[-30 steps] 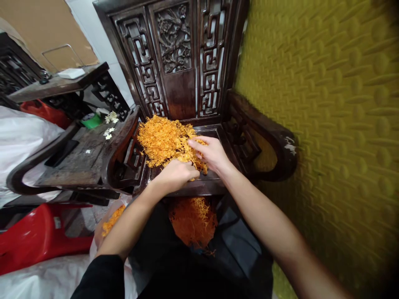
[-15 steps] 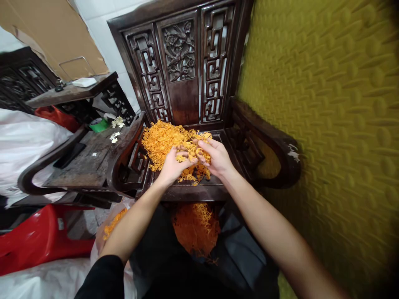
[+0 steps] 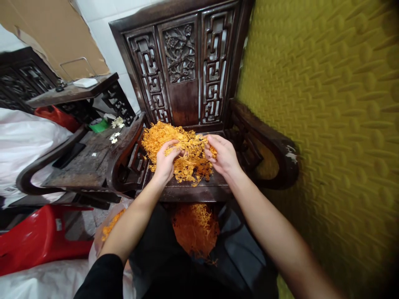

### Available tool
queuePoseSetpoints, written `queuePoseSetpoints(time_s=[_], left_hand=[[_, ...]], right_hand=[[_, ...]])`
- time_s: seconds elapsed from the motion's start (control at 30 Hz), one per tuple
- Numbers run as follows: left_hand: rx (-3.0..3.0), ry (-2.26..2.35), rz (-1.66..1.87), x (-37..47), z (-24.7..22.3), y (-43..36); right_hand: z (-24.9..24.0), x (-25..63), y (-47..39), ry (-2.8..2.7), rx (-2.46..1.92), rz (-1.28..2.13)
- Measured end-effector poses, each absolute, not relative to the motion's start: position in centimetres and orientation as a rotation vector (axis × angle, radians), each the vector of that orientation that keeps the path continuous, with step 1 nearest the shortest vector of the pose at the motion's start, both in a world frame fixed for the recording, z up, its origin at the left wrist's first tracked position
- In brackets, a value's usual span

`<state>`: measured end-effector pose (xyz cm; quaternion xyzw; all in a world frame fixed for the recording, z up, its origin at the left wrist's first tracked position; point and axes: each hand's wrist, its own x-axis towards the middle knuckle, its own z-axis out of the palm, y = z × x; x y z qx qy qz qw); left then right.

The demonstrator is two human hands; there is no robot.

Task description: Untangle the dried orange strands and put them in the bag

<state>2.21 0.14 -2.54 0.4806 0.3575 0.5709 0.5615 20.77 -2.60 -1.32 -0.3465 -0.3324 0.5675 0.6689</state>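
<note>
A tangled heap of orange, thin-branched plastic-looking sprigs (image 3: 162, 139) covers much of the dark wooden chair seat (image 3: 187, 194). My left hand (image 3: 166, 160) is closed with thumb and fingers around part of an orange sprig at the heap's front. To the right, my right hand (image 3: 220, 155) pinches the other end of the orange strands, its fingers curled over a small bunch. Strands stretch between the two hands, just above the loose orange pieces. Exactly where one sprig ends and another begins cannot be made out.
Carved armrests flank the seat, the right one (image 3: 286, 158) beside a yellow padded wall (image 3: 327, 83). An orange-red bag (image 3: 195, 232) with more strands sits below the seat. At left are a red plastic stool (image 3: 34, 236), another wooden chair (image 3: 81, 166) and white sacks (image 3: 25, 145).
My hands have drawn apart: the left moved slightly left, the right slightly right. Orange strands now span the wider gap between them.
</note>
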Motion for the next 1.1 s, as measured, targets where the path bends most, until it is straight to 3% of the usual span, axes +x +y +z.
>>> queuePoseSetpoints(time_s=[0.57, 0.67, 0.83, 0.97, 1.03, 1.1], left_hand=[[1.128, 0.851, 1.195, 2.4, -2.0, -0.6], [1.388, 1.070, 1.236, 1.4, -2.6, 0.5], [1.956, 1.393, 1.392, -0.8, -2.6, 2.5], [2.017, 1.563, 1.534, -2.7, -2.0, 3.3], [1.920, 1.662, 1.626, -3.5, -1.8, 3.6], [1.814, 1.610, 1.588, -3.7, -1.8, 3.7]], right_hand=[[-2.2, 19.9, -2.8, -0.968, -0.967, 1.150], [-2.2, 20.4, -2.9, -1.075, -1.013, 0.987], [-1.5, 21.8, -2.6, -1.277, -1.203, 0.371], [-1.3, 24.2, -2.2, -1.193, -1.229, 0.035], [-1.7, 25.4, -2.0, -1.014, -1.245, 0.038], [-2.2, 25.8, -1.9, -0.944, -1.218, 0.262]])
